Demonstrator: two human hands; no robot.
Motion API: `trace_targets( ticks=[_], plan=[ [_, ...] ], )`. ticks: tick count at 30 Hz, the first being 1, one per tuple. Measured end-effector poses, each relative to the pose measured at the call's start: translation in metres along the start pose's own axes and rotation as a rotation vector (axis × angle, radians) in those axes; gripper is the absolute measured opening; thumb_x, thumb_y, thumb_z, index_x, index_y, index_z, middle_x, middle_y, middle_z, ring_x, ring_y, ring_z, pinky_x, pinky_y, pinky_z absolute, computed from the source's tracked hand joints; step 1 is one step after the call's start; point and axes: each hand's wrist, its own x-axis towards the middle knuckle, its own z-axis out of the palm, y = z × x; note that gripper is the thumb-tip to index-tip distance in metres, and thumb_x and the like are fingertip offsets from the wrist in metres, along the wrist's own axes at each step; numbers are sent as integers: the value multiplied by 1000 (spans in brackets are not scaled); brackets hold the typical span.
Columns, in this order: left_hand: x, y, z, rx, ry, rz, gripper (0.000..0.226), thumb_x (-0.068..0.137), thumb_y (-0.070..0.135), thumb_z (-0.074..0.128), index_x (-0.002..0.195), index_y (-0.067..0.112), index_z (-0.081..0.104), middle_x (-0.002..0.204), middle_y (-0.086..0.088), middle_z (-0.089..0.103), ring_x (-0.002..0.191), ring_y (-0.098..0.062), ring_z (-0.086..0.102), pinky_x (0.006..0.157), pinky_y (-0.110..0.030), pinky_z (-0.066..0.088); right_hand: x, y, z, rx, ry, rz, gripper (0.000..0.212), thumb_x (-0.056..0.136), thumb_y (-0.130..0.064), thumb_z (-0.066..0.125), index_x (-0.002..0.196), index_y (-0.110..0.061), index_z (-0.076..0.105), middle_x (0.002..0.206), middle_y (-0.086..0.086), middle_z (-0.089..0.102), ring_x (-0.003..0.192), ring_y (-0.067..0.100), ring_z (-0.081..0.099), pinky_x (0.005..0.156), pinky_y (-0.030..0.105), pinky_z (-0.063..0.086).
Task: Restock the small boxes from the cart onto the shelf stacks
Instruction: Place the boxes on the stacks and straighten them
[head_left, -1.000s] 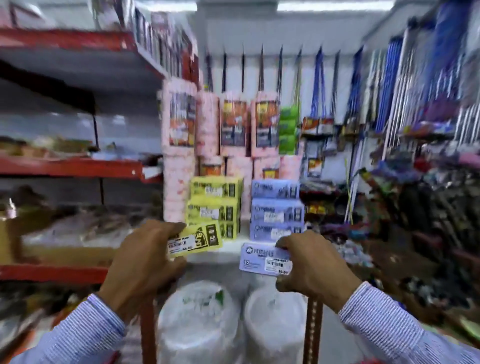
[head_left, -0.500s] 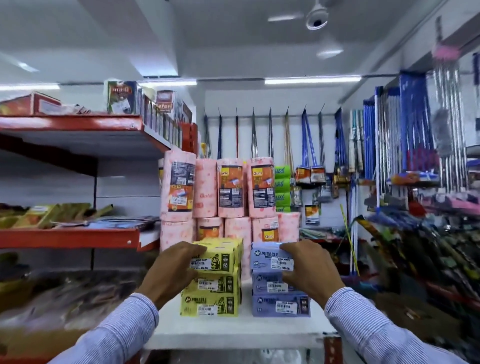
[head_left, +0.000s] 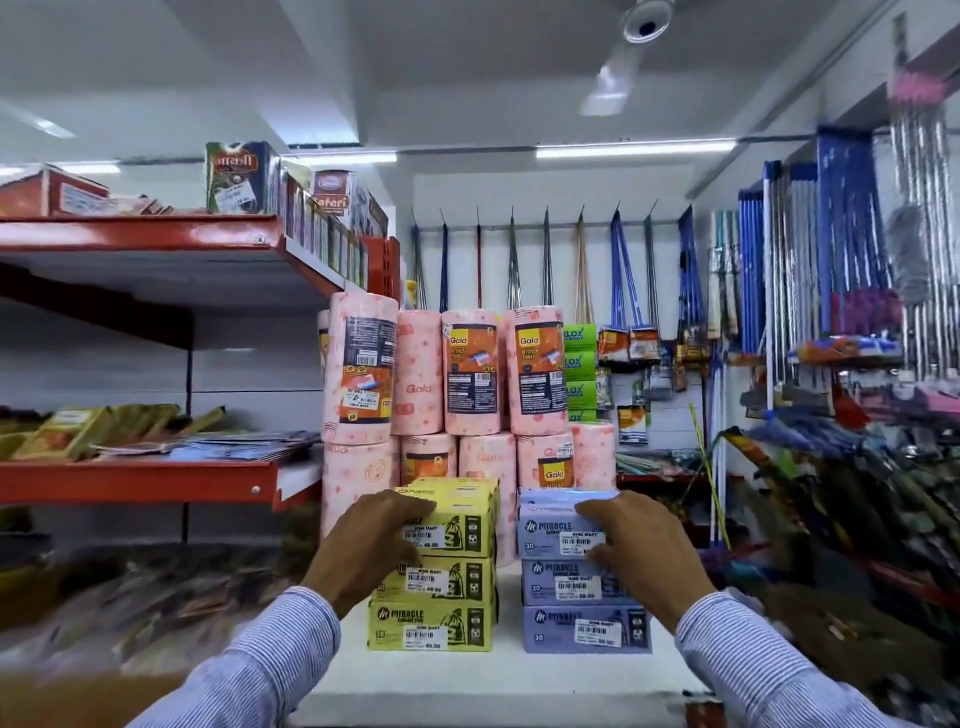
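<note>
Two stacks of small boxes stand side by side on a white shelf. The yellow stack is on the left, the lilac-blue stack on the right, each three boxes high. My left hand grips the top yellow box from its left side, fingers over its top and thumb on its front. The top blue box is held by my right hand from its right side. Both top boxes rest on their stacks. The cart is out of view.
Pink kitchen towel rolls are stacked right behind the boxes. Red shelves with packets run along the left. Mops and brooms hang at the back and right, above cluttered goods.
Both hands have lifted a yellow and a blue box from low down up onto the tops of the two stacks. My view has tilted upward, so the cart has dropped out of sight.
</note>
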Motion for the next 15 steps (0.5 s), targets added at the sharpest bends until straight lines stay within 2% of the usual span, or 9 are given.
trace_targets(
  ticks=[3,8,10,12,13,15],
  plan=[
    [2,-4,3,-43,-3,0,54,74,9,81,123,26,65,119,-1,69,101,-17,65,88,-40,58,1,1,2,45,12,18,50,76,-24,77,124,-25,62,114,4,67,103,22,61,82,32,48],
    [-2,-9,6,-81,17,27,50,80,7,76,125,25,64,120,-2,68,103,-17,63,89,-35,56,-1,0,8,72,33,23,50,77,-19,77,124,-22,60,119,3,67,108,23,59,86,35,50],
    [-1,-7,8,-94,35,38,44,83,9,73,122,25,66,118,-3,69,101,-18,64,87,-34,56,-5,-3,15,34,86,8,54,77,-20,79,125,-20,56,126,2,64,115,24,56,95,35,48],
    [0,-6,8,-91,45,53,39,84,11,72,121,24,67,118,-5,70,102,-20,64,89,-37,54,-11,-16,26,-7,154,-22,68,76,-24,81,135,-14,49,139,7,56,131,29,48,114,38,31],
    [-1,-6,9,-90,49,54,40,85,12,71,123,23,65,121,-5,69,105,-21,64,92,-37,53,-14,-27,33,-19,200,-58,75,75,-26,81,139,-11,44,144,9,51,136,29,43,116,40,23],
    [-6,-7,15,-40,85,94,46,86,14,71,130,20,60,132,-7,64,119,-24,60,103,-36,46,-23,-54,47,4,276,-171,80,83,-30,73,148,-10,30,154,11,34,144,29,27,119,45,16]
  ],
)
